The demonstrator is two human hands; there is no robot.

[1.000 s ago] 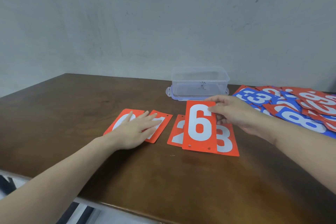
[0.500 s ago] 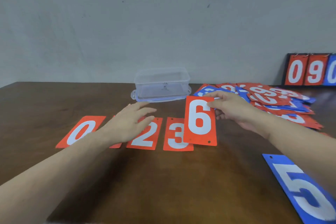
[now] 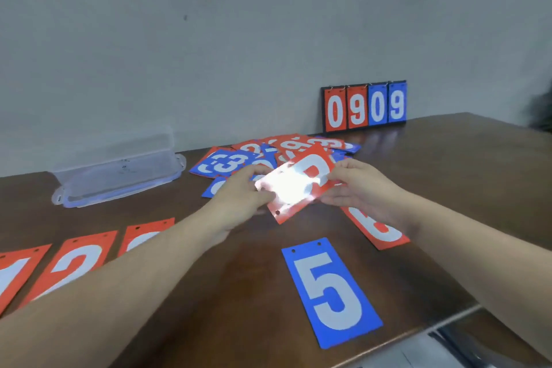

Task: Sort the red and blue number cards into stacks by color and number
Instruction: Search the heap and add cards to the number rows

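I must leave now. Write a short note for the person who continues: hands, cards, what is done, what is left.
Left hand and right hand both hold one red card above the table; glare hides its number.
Red row at left: a card at the edge, red 2, one more behind the left arm.
Blue 5 lies alone in front; another red card lies under the right wrist.
Left: the mixed pile.

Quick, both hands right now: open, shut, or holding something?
Left hand: pinches the near-left end of the red card; glare hides its number.
Right hand: holds the same red card at its right edge.
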